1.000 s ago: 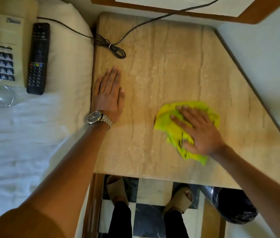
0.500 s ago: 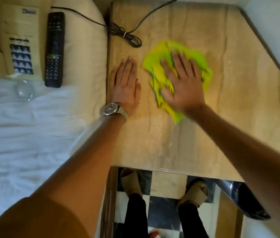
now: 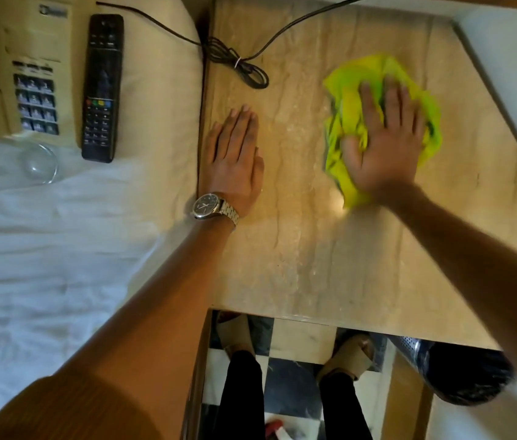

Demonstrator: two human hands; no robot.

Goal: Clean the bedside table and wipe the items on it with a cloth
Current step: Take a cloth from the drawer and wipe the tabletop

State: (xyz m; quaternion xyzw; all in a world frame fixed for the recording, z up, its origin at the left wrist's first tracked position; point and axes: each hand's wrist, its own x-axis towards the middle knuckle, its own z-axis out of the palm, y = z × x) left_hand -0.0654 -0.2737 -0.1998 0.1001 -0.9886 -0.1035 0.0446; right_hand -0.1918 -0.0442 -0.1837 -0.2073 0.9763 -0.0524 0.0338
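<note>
The beige marble bedside table (image 3: 308, 255) fills the middle of the view. A crumpled yellow-green cloth (image 3: 349, 119) lies on its far right part. My right hand (image 3: 380, 147) presses flat on the cloth, fingers spread. My left hand (image 3: 235, 163), with a metal watch on the wrist, rests flat and empty on the table's left edge. On the bed to the left lie a beige telephone (image 3: 25, 68), a black remote control (image 3: 101, 87) and a clear drinking glass (image 3: 12, 160) on its side.
A black cable (image 3: 241, 68) with a tied coil lies on the table's far left part. A white bedsheet (image 3: 44, 249) covers the bed. Below the table's near edge are my feet on a checkered floor and a dark waste bin (image 3: 460, 373).
My right hand has slid the cloth from beside my left hand to the right side of the table. My left hand has stayed flat in place.
</note>
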